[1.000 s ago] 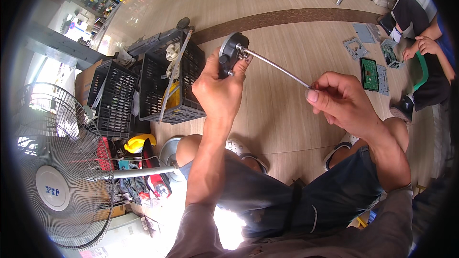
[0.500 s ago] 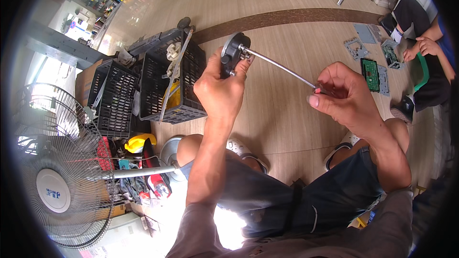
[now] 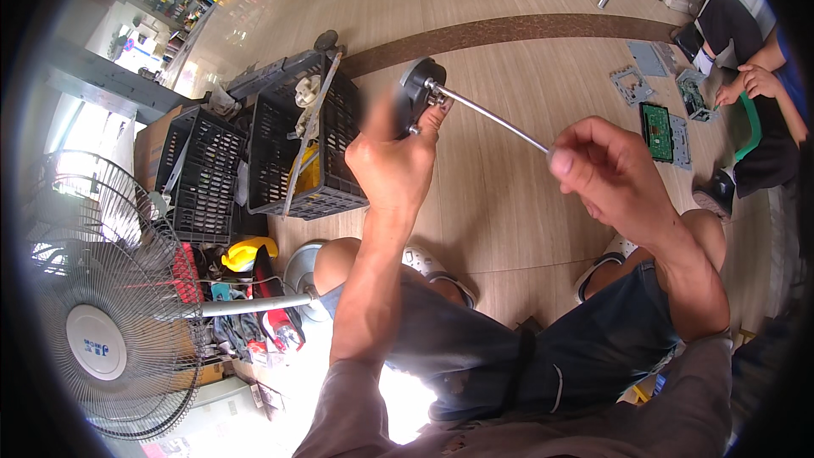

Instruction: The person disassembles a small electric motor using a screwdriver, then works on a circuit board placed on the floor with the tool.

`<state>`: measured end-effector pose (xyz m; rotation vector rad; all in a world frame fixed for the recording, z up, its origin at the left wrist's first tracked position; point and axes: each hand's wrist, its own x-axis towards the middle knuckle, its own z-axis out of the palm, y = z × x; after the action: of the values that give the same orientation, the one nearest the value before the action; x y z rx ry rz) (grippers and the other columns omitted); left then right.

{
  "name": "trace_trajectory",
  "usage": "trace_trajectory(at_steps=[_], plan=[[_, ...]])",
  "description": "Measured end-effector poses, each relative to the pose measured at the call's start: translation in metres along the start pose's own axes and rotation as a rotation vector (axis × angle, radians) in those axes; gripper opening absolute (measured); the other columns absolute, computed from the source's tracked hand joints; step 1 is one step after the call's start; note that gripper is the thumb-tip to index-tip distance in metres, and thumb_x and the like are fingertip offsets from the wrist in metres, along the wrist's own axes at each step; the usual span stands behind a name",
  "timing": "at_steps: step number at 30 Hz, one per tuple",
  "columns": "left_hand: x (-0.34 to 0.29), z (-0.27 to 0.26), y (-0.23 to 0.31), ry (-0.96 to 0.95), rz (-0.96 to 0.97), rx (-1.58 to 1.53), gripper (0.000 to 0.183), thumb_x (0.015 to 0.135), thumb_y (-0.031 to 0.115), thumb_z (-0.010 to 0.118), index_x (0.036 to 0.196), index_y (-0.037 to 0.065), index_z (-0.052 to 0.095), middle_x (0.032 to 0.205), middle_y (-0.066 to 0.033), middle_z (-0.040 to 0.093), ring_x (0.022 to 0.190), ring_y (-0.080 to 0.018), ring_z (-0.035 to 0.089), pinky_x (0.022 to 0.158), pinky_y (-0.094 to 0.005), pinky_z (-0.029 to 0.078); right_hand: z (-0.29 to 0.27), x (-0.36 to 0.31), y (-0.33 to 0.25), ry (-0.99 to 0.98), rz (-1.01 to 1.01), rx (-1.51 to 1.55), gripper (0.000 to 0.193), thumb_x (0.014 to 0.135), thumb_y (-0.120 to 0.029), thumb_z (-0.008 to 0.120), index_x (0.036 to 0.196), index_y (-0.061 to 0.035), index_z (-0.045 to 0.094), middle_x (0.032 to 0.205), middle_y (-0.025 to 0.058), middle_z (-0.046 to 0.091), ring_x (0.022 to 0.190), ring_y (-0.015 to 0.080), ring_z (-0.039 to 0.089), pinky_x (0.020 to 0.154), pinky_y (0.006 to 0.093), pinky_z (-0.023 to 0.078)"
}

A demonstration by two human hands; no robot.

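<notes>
My left hand (image 3: 392,165) is raised in front of me, closed round a black round part (image 3: 415,85) with small metal posts on its face. A blur hides some of its fingers. The long metal shaft of a screwdriver (image 3: 496,115) slants from that face down to the right, its tip end against or close to one of the posts. At the other end my right hand (image 3: 615,178) grips the screwdriver with thumb and fingers pinched together. The fingers cover the handle.
Black plastic crates (image 3: 305,195) holding loose parts stand to the left, beyond a standing fan (image 3: 93,341) and a yellow container (image 3: 249,253). Across on the right, a person's hands (image 3: 755,85) are near a green circuit board (image 3: 656,131) and metal plates (image 3: 649,59) on the floor.
My right hand has turned about the screwdriver, and its thumb and fingers now cover the red handle end that showed before. The left hand has barely moved.
</notes>
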<state>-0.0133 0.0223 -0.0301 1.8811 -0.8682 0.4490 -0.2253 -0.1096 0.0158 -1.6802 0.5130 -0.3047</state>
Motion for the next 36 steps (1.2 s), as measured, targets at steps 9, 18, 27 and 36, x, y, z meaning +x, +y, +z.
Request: trace_trajectory(at_steps=[9,18,27,36], plan=[[0.000,-0.001,-0.002,-0.016,-0.002,-0.001,0.046,0.074,0.022,0.089,0.112,0.002,0.072,0.078,-0.0050,0.074,0.064,-0.0048,0.059,0.062,-0.0229,0.051,-0.002,0.000,-0.002,-0.021,-0.006,-0.046,0.029,0.092,-0.025,0.071,0.098,0.0024,0.064,0.078,0.0032,0.063,0.071,0.0062,0.055,0.064,0.0229,0.045],[-0.001,-0.002,-0.003,-0.011,0.007,0.010,0.048,0.074,0.020,0.089,0.114,0.000,0.071,0.077,-0.0041,0.073,0.064,-0.0044,0.058,0.062,-0.0225,0.050,0.004,-0.004,-0.003,0.013,-0.042,-0.133,0.031,0.095,-0.029,0.069,0.096,0.0017,0.065,0.077,0.0036,0.063,0.070,0.0071,0.055,0.063,0.0240,0.045],[0.000,-0.001,-0.003,-0.026,-0.018,0.003,0.047,0.074,0.021,0.089,0.113,0.000,0.071,0.076,-0.0042,0.073,0.063,-0.0045,0.059,0.060,-0.0226,0.051,-0.002,-0.004,-0.006,0.015,0.005,-0.111,0.029,0.093,-0.026,0.072,0.097,0.0015,0.064,0.082,0.0027,0.063,0.068,0.0071,0.054,0.063,0.0250,0.046],[-0.001,-0.001,0.000,-0.019,0.003,-0.005,0.047,0.074,0.021,0.089,0.113,0.000,0.071,0.075,-0.0046,0.073,0.062,-0.0037,0.058,0.059,-0.0222,0.050,0.008,-0.004,0.005,0.120,-0.192,-0.087,0.031,0.091,-0.029,0.073,0.092,0.0011,0.065,0.073,0.0019,0.060,0.064,0.0051,0.051,0.059,0.0232,0.043]])
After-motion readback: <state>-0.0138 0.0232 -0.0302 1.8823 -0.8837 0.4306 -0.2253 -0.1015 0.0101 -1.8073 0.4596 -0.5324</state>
